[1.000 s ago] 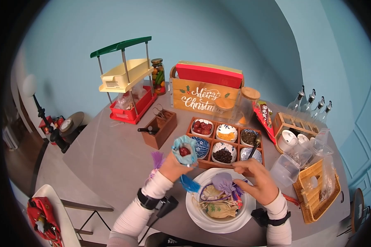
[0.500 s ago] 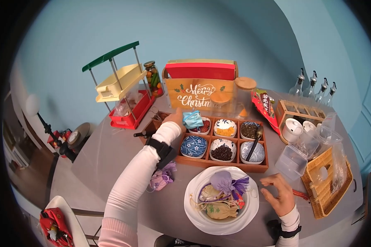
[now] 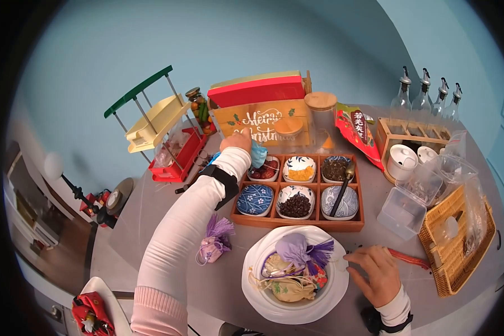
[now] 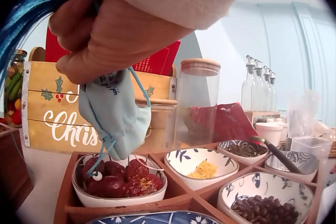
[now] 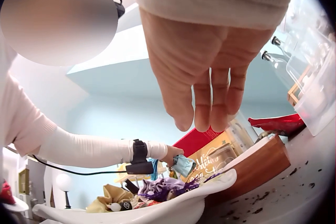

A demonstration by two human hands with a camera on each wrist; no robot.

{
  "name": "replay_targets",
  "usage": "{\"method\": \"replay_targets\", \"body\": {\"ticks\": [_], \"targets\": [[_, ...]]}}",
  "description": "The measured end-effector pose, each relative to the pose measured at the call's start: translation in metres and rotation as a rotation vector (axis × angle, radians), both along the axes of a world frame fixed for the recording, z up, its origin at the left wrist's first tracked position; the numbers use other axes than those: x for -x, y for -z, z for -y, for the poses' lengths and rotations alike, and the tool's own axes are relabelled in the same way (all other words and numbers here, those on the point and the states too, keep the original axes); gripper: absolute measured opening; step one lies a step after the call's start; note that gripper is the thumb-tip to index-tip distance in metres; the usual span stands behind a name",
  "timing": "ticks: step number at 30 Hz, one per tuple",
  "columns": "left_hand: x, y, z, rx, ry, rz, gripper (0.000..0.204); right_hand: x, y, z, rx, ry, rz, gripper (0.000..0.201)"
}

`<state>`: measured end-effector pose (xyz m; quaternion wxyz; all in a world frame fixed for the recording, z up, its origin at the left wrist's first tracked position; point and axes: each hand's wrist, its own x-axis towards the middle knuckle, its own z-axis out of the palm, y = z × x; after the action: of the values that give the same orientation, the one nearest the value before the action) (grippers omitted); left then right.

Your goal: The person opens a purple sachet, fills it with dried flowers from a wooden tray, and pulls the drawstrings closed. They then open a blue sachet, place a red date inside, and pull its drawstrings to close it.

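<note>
Landmark: the tray (image 3: 298,225), six compartments with one bowl in each, on the table (image 3: 218,302).

Left hand (image 3: 236,143): above the tray's back left corner, fingers curled round the blue pouch (image 4: 116,116). The pouch hangs below the fingers, over the bowl of dates (image 4: 126,179) in the back left compartment. From it a thin cord with a white bead (image 4: 97,175) reaches down to the dates; whether the pouch cloth touches them, cannot tell. Blue tassel (image 4: 31,14) beside the same hand.

Right hand (image 3: 375,273): in front of the tray, toward its right, holding nothing; thumb and fingers apart, palm visible in the right wrist view. It is just beside the right rim of the plate (image 3: 297,320) and well apart from the blue pouch.

The plate lies in front of the tray and bears several pouches, among them a purple pouch (image 3: 293,250). Lilac pouch (image 3: 213,249) on the table, in front of the tray's left end.

Other bowls in the tray: orange bits (image 3: 301,173), back middle; dark leaves (image 3: 335,168), back right; beans (image 3: 295,206), front middle. A dark-handled tool (image 3: 341,193) leans in the front right bowl. The crate (image 3: 229,120) stands behind the tray.
</note>
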<state>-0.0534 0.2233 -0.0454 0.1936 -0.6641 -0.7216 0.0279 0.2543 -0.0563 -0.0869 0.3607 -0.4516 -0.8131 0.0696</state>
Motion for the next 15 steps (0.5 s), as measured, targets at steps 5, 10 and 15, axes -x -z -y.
{"method": "replay_targets", "body": {"ticks": [5,10,15], "targets": [[-0.011,0.005,-0.003,0.018,0.005,-0.06,0.022,-0.001,-0.001,0.001,0.003,-0.01,0.001,0.028],[-0.016,0.002,-0.004,0.024,0.016,-0.069,0.022,0.0,0.0,0.001,0.002,-0.009,0.006,0.028],[-0.005,-0.007,-0.003,0.059,-0.006,-0.013,0.024,0.001,0.001,-0.002,0.012,-0.033,-0.052,0.028]]}}
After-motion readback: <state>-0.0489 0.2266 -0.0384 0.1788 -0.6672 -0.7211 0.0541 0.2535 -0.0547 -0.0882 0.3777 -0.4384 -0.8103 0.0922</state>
